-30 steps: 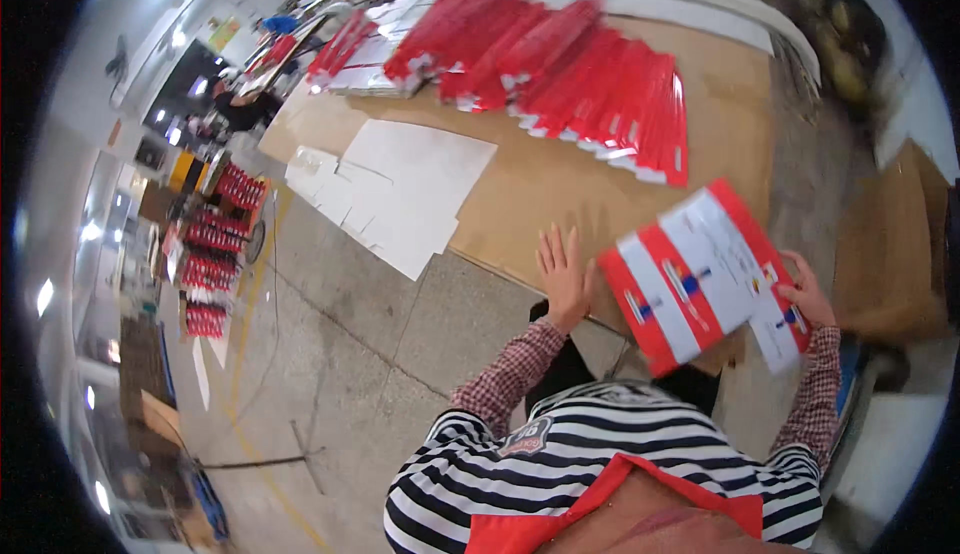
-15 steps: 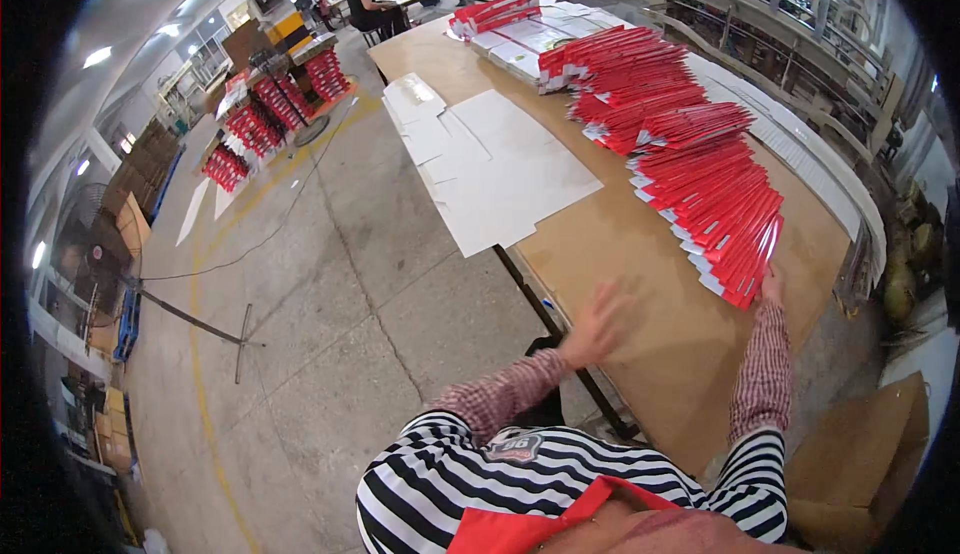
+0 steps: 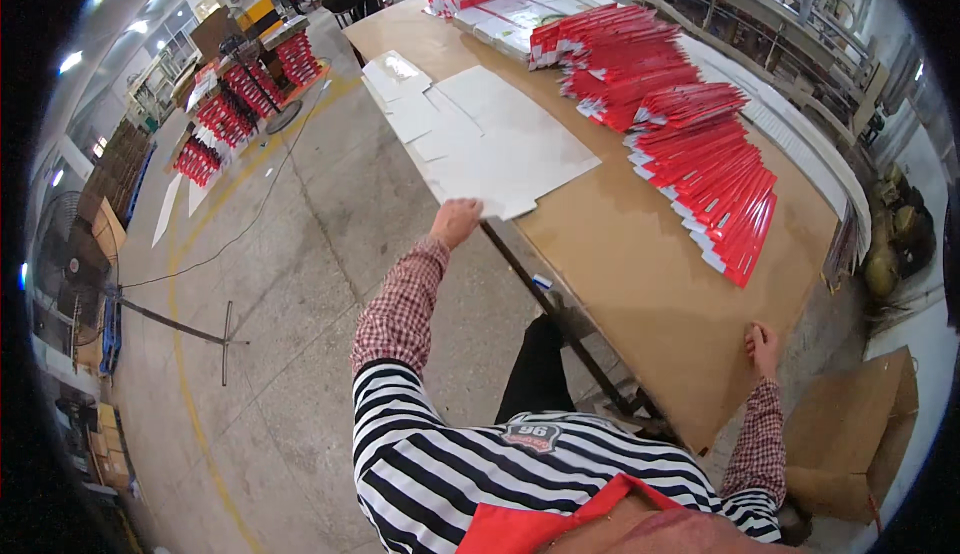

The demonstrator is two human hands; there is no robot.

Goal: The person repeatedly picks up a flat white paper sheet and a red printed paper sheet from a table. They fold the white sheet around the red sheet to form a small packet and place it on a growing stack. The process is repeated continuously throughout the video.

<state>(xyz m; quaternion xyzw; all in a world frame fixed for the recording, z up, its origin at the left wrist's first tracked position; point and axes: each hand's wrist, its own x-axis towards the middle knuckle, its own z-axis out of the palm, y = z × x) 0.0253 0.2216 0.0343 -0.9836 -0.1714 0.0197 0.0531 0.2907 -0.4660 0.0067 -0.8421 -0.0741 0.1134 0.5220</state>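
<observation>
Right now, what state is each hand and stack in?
Left hand: gripping the near edge of the white flat sheets.
Right hand: resting on the table edge, holding nothing.
Red flat cartons: fanned in overlapping rows.
White flat sheets: lying loosely overlapped.

1. Flat white carton blanks [image 3: 500,144] lie stacked at the table's left edge (the left hand [image 3: 456,222] grips one corner)
2. Red-and-white flat packages [image 3: 690,124] fan along the table
3. Brown cardboard box [image 3: 850,434] stands lower right
</observation>
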